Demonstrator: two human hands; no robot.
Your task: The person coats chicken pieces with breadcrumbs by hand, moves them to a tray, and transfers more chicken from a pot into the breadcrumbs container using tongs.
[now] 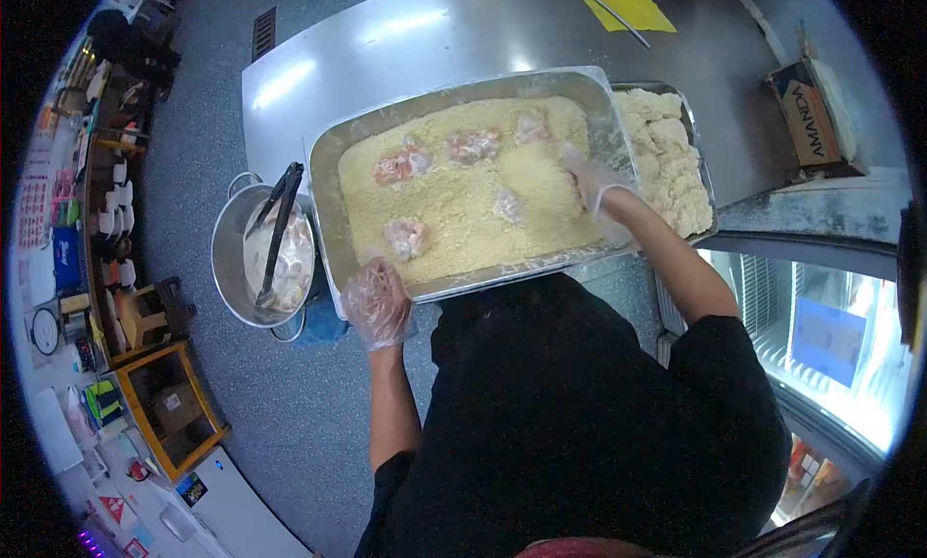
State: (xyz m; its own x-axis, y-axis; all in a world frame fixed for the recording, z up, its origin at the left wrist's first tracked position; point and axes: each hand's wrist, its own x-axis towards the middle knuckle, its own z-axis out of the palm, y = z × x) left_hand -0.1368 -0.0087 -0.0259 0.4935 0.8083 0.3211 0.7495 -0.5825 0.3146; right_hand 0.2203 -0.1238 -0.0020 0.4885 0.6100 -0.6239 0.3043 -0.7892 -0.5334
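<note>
1. Stands on a speckled floor [241,394] at a steel desk [328,95], with a lit fridge [821,336] to the right.
2. Grips the tray [608,124] at its near left corner with the gloved left hand [377,305], curling fingers over the rim.
3. Has the gloved right hand [591,183] at the powder [449,203], tray's right side; blurred, cannot tell fingers open from closed.
4. Has meat [404,239] lying in lumps on the powder.
5. Has a pot [232,244] with tongs [277,235] just left of the tray.

Gloved hands [377,303] at pan [612,133], meat pieces [473,147] in yellowish powder [435,199], pot [230,254] alongside
</note>
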